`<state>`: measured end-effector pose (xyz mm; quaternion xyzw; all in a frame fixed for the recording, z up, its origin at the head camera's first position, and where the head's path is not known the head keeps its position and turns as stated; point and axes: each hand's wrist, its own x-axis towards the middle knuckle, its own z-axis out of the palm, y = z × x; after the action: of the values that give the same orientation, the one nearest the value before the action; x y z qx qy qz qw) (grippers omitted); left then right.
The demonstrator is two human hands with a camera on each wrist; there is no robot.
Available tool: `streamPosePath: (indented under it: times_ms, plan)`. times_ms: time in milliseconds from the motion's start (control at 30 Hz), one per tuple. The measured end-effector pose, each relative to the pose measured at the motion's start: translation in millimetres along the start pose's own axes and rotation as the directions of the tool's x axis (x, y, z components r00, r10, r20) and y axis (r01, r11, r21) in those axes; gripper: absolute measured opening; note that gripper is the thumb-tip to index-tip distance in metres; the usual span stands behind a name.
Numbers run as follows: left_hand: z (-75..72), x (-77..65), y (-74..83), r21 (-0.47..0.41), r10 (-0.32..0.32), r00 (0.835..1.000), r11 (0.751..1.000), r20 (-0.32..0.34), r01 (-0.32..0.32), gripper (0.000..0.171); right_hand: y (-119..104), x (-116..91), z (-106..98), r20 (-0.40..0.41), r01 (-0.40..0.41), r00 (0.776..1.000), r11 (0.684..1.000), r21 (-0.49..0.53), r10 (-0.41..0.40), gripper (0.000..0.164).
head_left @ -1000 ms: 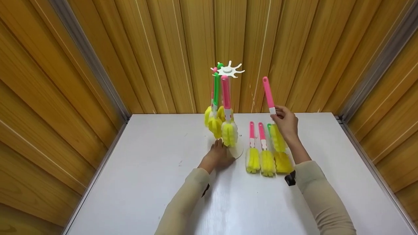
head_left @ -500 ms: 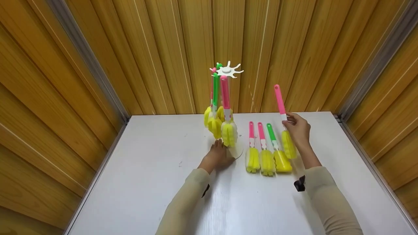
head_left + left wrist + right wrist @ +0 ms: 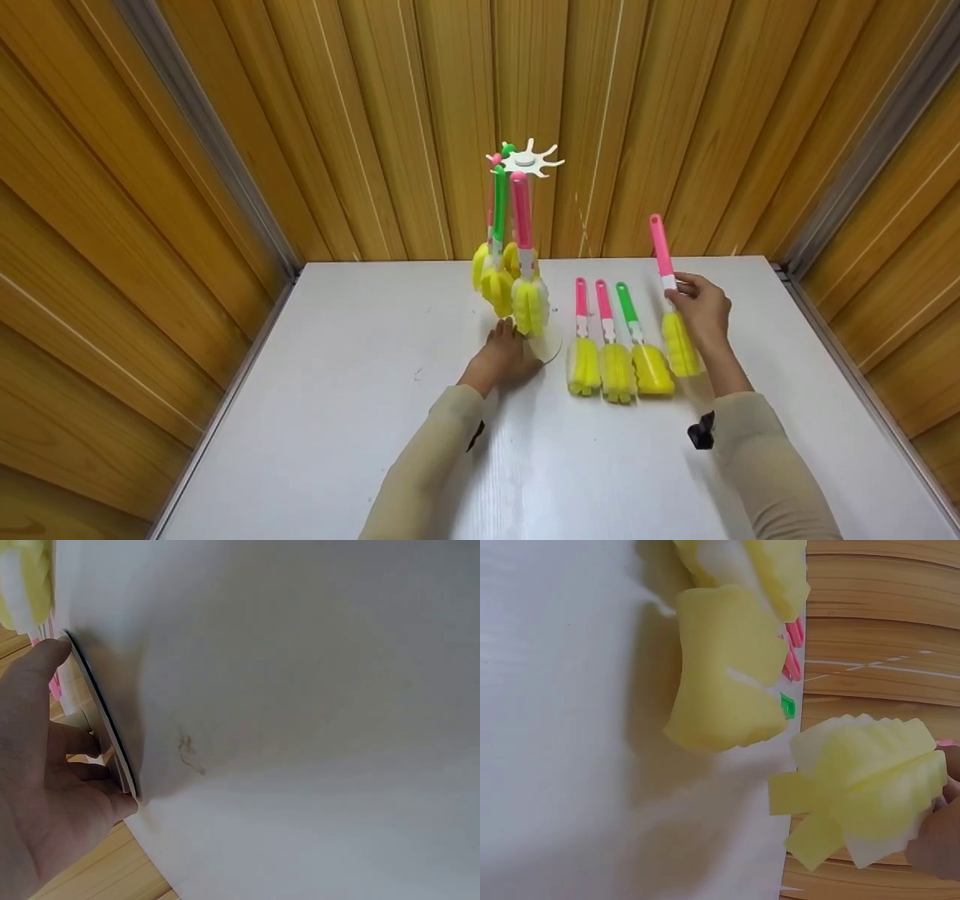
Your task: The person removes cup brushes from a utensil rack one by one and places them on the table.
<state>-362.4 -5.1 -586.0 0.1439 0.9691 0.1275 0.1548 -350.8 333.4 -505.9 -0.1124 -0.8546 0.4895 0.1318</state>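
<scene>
My right hand pinches a pink-handled sponge bottle brush by its white neck. The brush stands tilted, handle up, its yellow sponge low at the row's right end; in the right wrist view the sponge head hangs apart from the green-handled brush's sponge. My left hand grips the round base of a white rack, thumb and fingers at its rim. Several brushes, pink-handled and green-handled, hang from the rack's spoked top.
Between the rack and my right hand lie two pink-handled brushes and one green-handled brush, side by side on the white table. Wood-patterned walls stand behind and at both sides.
My right hand has carried the pink-handled brush rightward and down, from above the green-handled brush to beside it. The left hand stays at the rack's base.
</scene>
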Motion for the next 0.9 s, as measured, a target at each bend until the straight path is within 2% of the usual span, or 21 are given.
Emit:
streamPosePath:
  times_ms: [200,367,600,767,900]
  plan:
    - [-1.1,1.6,1.8,-0.022,-0.018,1.000,1.000,0.011,0.018,0.097,5,2,-1,0.010,-0.025,1.000,1.000,-0.005,0.025,0.042]
    - [0.2,1.7,-0.4,-0.007,0.001,1.000,1.000,-0.003,-0.001,0.096,10,0,-1,0.009,-0.031,0.999,0.999,-0.007,0.031,0.041]
    - [2.6,1.6,-4.2,0.125,0.089,0.995,0.989,-0.038,-0.083,0.092,18,-3,2,0.004,-0.011,1.000,1.000,0.018,0.011,0.041]
    - [2.4,1.5,-4.6,0.082,0.065,0.997,0.995,-0.033,-0.062,0.094,24,-4,6,0.015,-0.027,1.000,1.000,-0.008,0.027,0.041]
    - [1.9,1.3,-4.5,0.069,0.073,0.997,0.995,-0.032,-0.071,0.094,30,-4,10,0.023,-0.045,0.999,0.999,-0.015,0.045,0.041]
